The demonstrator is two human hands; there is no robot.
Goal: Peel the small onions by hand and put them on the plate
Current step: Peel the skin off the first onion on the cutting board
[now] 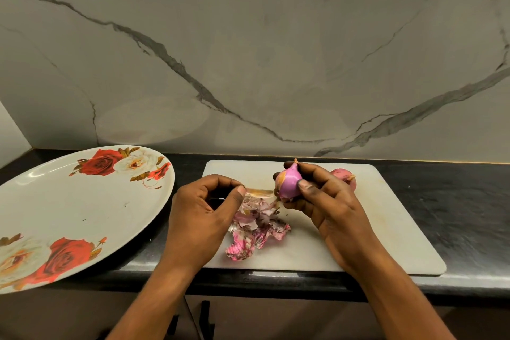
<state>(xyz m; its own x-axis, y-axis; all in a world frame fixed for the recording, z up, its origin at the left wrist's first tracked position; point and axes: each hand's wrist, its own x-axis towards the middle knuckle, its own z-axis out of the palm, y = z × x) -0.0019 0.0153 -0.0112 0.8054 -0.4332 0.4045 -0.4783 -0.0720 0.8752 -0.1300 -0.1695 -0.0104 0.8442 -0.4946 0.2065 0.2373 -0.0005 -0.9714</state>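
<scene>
My right hand (328, 201) grips a small pink onion (288, 183) above the white cutting board (386, 229); part of its dry skin is off and the shiny purple flesh shows. My left hand (204, 210) pinches a thin strip of skin (259, 192) that stretches from the onion toward my thumb. A pile of torn pink skins (256, 232) lies on the board under my hands. Another onion (345, 177), still in its skin, rests on the board behind my right hand. The large rose-patterned plate (69, 215) sits at the left with no onions on it.
The board lies on a black countertop (455, 201) against a marble backsplash (248, 50). The plate overhangs the counter's front edge at the left. Cabinet fronts with dark handles (205, 317) show below the counter.
</scene>
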